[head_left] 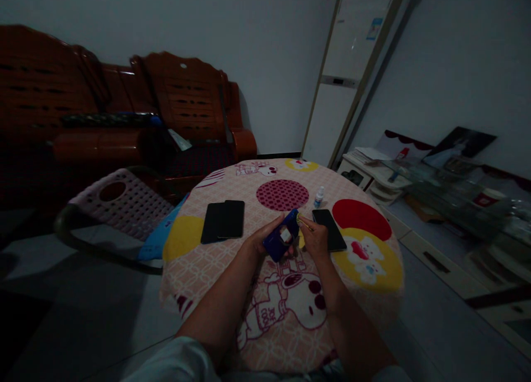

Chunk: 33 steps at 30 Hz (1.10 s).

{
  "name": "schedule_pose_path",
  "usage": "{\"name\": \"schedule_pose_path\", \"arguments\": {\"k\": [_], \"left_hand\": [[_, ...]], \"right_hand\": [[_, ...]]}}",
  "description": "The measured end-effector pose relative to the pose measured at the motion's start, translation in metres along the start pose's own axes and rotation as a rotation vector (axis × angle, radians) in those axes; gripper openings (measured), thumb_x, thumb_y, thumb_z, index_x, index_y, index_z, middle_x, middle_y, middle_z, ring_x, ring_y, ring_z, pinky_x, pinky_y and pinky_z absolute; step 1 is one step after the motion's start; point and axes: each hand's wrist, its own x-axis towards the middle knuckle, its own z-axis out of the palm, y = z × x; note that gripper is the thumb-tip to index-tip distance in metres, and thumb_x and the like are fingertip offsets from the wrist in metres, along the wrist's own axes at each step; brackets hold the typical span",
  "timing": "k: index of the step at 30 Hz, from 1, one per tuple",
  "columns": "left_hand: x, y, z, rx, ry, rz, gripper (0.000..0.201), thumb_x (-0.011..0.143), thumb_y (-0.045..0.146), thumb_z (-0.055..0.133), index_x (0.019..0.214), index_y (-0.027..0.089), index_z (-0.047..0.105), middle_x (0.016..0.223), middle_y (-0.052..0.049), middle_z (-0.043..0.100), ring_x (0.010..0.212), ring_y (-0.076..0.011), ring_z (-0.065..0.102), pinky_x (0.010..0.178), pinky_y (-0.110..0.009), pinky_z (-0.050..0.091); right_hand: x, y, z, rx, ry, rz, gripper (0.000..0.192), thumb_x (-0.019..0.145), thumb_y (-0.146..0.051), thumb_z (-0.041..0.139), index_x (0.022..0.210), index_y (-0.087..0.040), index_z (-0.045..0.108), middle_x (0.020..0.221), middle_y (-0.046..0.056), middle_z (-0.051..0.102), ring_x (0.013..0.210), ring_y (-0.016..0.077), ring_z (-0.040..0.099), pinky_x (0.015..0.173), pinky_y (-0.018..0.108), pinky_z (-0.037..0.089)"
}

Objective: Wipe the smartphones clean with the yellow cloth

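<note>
Over the table (199, 271), the left hand (261, 239) grips a blue packet (283, 235), long axis tilted up to the right. The right hand (316, 239), just beside it, pinches something small at the packet's upper end. A dark phone (329, 230) lies right.

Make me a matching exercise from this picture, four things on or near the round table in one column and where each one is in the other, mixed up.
Things:
1. blue phone
2. small white bottle
3. two stacked black phones
4. pink plastic chair

Places:
A. lying flat on the table's left side
B. standing near the maroon dotted circle
C. held in the left hand
D. off the table, to its left

Pairs: 1-C, 2-B, 3-A, 4-D
</note>
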Motion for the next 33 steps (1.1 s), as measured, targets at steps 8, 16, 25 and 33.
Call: {"name": "schedule_pose_path", "arguments": {"k": [8, 16, 25, 33], "left_hand": [[0.007, -0.005, -0.006, 0.025, -0.002, 0.009, 0.062, 0.083, 0.069, 0.037, 0.094, 0.013, 0.06, 0.072, -0.012, 0.068, 0.059, -0.0212, 0.066, 0.054, -0.03, 0.051], [0.009, -0.009, 0.004, -0.01, 0.009, -0.015, 0.057, 0.078, 0.067, 0.049, 0.091, 0.013, 0.06, 0.07, -0.011, 0.066, 0.06, -0.0235, 0.066, 0.055, -0.032, 0.051], [0.017, -0.013, 0.007, -0.081, 0.138, 0.082, 0.047, 0.086, 0.058, 0.045, 0.092, 0.014, 0.059, 0.07, -0.008, 0.064, 0.059, -0.0216, 0.064, 0.058, -0.036, 0.053], [0.014, -0.012, 0.004, -0.035, 0.062, 0.009, 0.057, 0.081, 0.066, 0.045, 0.088, 0.012, 0.061, 0.07, -0.011, 0.063, 0.061, -0.0231, 0.065, 0.054, -0.033, 0.052]], "right_hand": [[-0.005, -0.006, 0.005, 0.054, -0.121, -0.024, 0.027, 0.079, -0.025, 0.06, 0.103, -0.02, 0.072, 0.103, 0.004, 0.072, 0.094, 0.0235, 0.07, 0.083, 0.034, 0.057], [0.0, -0.006, -0.001, -0.016, 0.025, 0.023, 0.027, 0.08, -0.029, 0.059, 0.102, -0.02, 0.073, 0.103, 0.006, 0.072, 0.095, 0.0246, 0.069, 0.084, 0.035, 0.056], [-0.001, -0.003, 0.001, -0.033, -0.052, -0.014, 0.025, 0.079, -0.026, 0.06, 0.1, -0.022, 0.074, 0.102, 0.003, 0.073, 0.094, 0.0241, 0.069, 0.084, 0.034, 0.056], [0.0, -0.007, -0.002, -0.078, 0.011, -0.03, 0.028, 0.081, -0.026, 0.057, 0.103, -0.02, 0.073, 0.104, 0.006, 0.071, 0.096, 0.025, 0.069, 0.085, 0.035, 0.056]]}}
